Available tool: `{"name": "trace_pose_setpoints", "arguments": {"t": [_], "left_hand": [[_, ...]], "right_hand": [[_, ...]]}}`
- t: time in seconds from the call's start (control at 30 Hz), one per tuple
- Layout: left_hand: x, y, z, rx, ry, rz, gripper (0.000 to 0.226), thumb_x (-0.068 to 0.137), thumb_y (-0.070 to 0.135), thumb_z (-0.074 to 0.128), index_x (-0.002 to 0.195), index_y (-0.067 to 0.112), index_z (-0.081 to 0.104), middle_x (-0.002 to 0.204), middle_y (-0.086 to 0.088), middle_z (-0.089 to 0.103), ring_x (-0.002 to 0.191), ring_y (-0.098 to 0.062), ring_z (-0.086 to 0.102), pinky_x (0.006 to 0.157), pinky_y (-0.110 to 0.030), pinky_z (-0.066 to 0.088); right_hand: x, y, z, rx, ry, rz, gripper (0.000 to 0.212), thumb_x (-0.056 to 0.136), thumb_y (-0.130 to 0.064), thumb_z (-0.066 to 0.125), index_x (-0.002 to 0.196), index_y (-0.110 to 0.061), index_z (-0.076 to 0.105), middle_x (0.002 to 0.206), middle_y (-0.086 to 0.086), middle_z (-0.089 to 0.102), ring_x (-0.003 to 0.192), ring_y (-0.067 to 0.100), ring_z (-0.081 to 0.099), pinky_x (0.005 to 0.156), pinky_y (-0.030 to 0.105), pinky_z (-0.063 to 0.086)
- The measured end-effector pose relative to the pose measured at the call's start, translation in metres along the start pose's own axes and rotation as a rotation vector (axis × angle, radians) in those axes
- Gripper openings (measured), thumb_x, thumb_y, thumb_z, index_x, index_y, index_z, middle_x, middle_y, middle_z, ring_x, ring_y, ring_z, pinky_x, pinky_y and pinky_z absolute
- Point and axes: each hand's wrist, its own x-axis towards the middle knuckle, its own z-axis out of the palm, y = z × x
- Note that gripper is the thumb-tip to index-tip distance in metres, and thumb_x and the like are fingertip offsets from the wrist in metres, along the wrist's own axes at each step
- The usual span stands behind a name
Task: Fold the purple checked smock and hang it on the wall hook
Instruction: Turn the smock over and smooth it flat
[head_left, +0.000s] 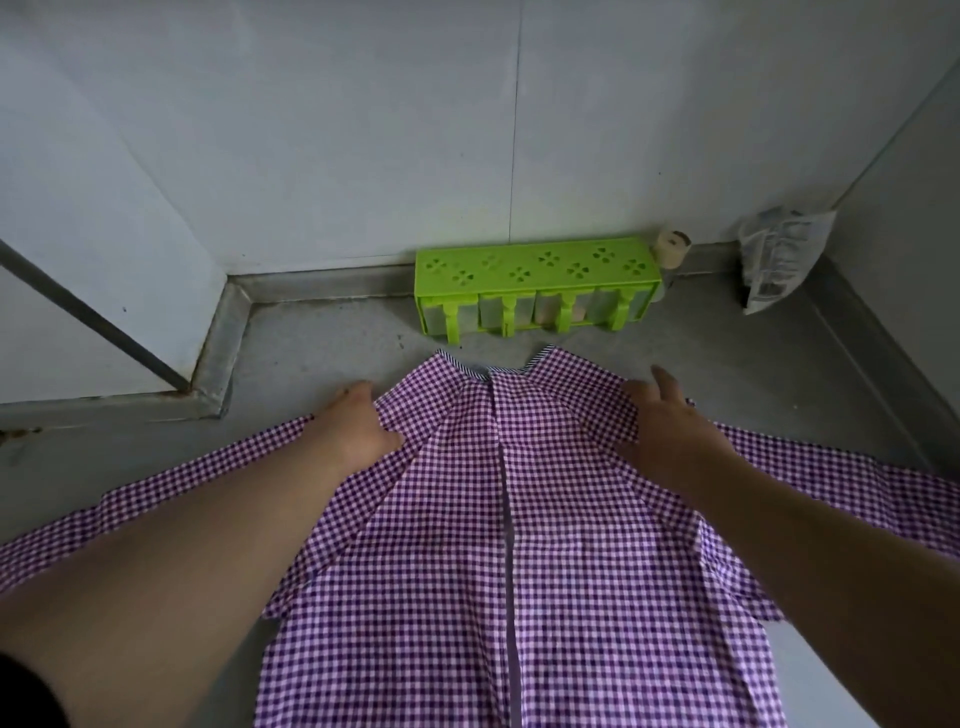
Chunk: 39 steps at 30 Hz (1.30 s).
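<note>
The purple checked smock (498, 545) lies spread flat on a grey steel counter (322, 353), its neck edge pointing toward the wall and both sleeves stretched out to the sides. A straight opening runs down its middle. My left hand (358, 421) rests on the left shoulder of the smock, fingers laid over the fabric. My right hand (670, 421) presses on the right shoulder with its fingers extended. No wall hook is in view.
A green plastic seasoning rack (535, 275) stands against the wall just beyond the smock's neck. A small beige roll (671, 248) sits behind it, and a crumpled printed bag (779, 254) leans in the right corner. A raised steel ledge (228, 332) borders the counter at left.
</note>
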Motion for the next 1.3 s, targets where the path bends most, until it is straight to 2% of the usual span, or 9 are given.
{"name": "trace_pose_setpoints", "arguments": {"t": [0.13,0.27,0.37,0.5,0.6,0.83,1.07,1.23,1.3], "left_hand": [[-0.003,-0.001,-0.001,0.094,-0.001,0.023,0.057,0.098,0.042,0.067,0.142,0.008,0.057,0.144,-0.015,0.062,0.127,-0.034,0.061,0.107,-0.043,0.050],[-0.009,-0.007,-0.010,0.084,-0.035,-0.026,0.064,0.099,0.048,0.061,0.147,0.007,0.055,0.149,-0.015,0.058,0.130,-0.033,0.060,0.110,-0.044,0.049],[-0.018,-0.008,-0.017,0.076,-0.032,-0.026,0.065,0.102,0.050,0.057,0.150,0.007,0.053,0.153,-0.015,0.056,0.133,-0.032,0.058,0.110,-0.043,0.047],[-0.035,-0.007,-0.028,0.094,-0.028,0.054,0.032,0.105,0.041,0.053,0.118,0.014,0.065,0.124,-0.010,0.068,0.096,-0.020,0.060,0.084,-0.032,0.045],[-0.053,-0.005,-0.043,0.186,-0.013,0.097,0.038,0.108,0.043,0.049,0.121,0.012,0.066,0.114,-0.006,0.067,0.098,-0.021,0.062,0.081,-0.032,0.044],[-0.091,0.004,-0.090,0.469,0.089,0.189,0.054,0.107,0.058,0.030,0.090,0.025,0.069,0.090,0.005,0.066,0.089,-0.017,0.062,0.091,-0.039,0.050],[-0.126,0.002,-0.145,0.125,-0.099,0.196,0.055,0.106,0.055,0.044,0.079,0.016,0.071,0.086,0.000,0.073,0.080,-0.017,0.069,0.079,-0.034,0.054],[-0.160,0.000,-0.181,-0.108,-0.140,0.226,0.041,0.103,0.046,0.052,0.093,0.015,0.077,0.094,-0.005,0.078,0.090,-0.022,0.075,0.093,-0.043,0.060],[-0.170,0.005,-0.188,-0.222,-0.175,0.223,0.036,0.101,0.041,0.056,0.101,0.011,0.077,0.099,-0.008,0.080,0.095,-0.025,0.077,0.098,-0.048,0.060]], "right_hand": [[0.015,0.000,0.001,0.085,-0.046,0.056,0.112,0.080,-0.040,0.084,0.163,-0.021,0.011,0.167,0.016,0.021,0.146,0.041,0.038,0.118,0.052,0.037],[0.017,0.002,-0.003,0.113,-0.110,0.132,0.123,0.075,-0.041,0.089,0.164,-0.018,0.007,0.163,0.019,0.023,0.143,0.042,0.041,0.113,0.051,0.040],[0.015,0.006,-0.003,0.159,-0.160,0.149,0.105,0.076,-0.040,0.088,0.156,-0.011,0.028,0.152,0.017,0.046,0.132,0.036,0.053,0.109,0.046,0.047],[-0.001,0.001,-0.001,0.111,-0.155,0.152,0.064,0.092,-0.045,0.066,0.145,-0.012,0.053,0.141,0.013,0.060,0.122,0.030,0.060,0.101,0.038,0.049],[-0.015,-0.004,-0.006,0.195,-0.103,0.156,0.047,0.093,-0.040,0.063,0.131,-0.011,0.064,0.119,0.012,0.067,0.104,0.029,0.063,0.088,0.033,0.049],[-0.059,-0.016,-0.027,0.332,-0.025,0.139,0.019,0.092,-0.040,0.065,0.091,-0.022,0.061,0.090,0.004,0.070,0.084,0.024,0.069,0.081,0.038,0.059],[-0.114,-0.035,-0.074,0.403,0.077,0.146,0.014,0.094,-0.029,0.067,0.093,-0.015,0.063,0.084,0.006,0.069,0.079,0.024,0.068,0.071,0.035,0.056],[-0.147,-0.056,-0.115,0.718,0.129,0.248,0.004,0.095,-0.007,0.067,0.094,-0.004,0.066,0.087,0.023,0.074,0.075,0.036,0.074,0.069,0.045,0.065],[-0.159,-0.063,-0.127,0.856,0.147,0.289,0.006,0.096,0.000,0.066,0.096,0.003,0.062,0.087,0.025,0.071,0.067,0.033,0.070,0.057,0.037,0.062]]}}
